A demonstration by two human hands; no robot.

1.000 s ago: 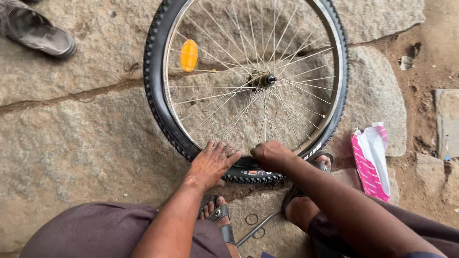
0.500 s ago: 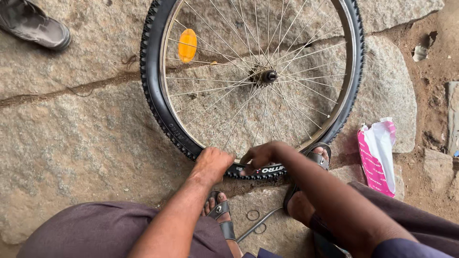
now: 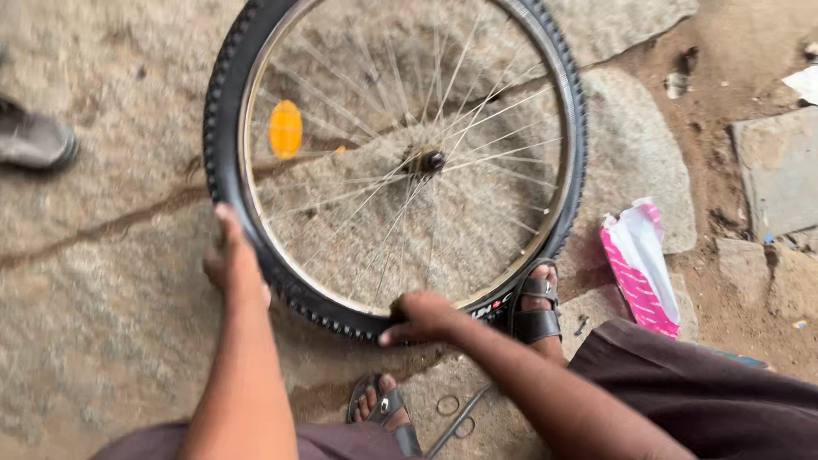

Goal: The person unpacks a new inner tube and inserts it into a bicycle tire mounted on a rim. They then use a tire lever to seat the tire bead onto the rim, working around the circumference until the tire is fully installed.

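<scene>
A black knobbly-tyred bicycle wheel with silver spokes (image 3: pixel 396 162) lies flat on rough grey stone slabs (image 3: pixel 102 290), its hub near the middle of the view and an orange oval reflector (image 3: pixel 285 129) clipped among the spokes on the left side. The left hand (image 3: pixel 230 255) rests against the outer left edge of the tyre, thumb up along the rubber and the other fingers curled loosely beside it; motion blur hides how tightly it presses. The right hand (image 3: pixel 422 317) sits on the near edge of the tyre, fingers bent and closed down over the rubber and rim, gripping it. Just right of that hand a foot in a dark strapped sandal (image 3: pixel 535 311) stands against the tyre, and a second sandalled foot (image 3: pixel 383 409) lies below the wheel. Thin metal rings and a slim metal tool (image 3: pixel 456 419) lie on the stone between the feet. A pink and white plastic packet (image 3: pixel 643 268) lies to the right, apart from the wheel. A grey shoe (image 3: pixel 34 140) shows at the far left.
</scene>
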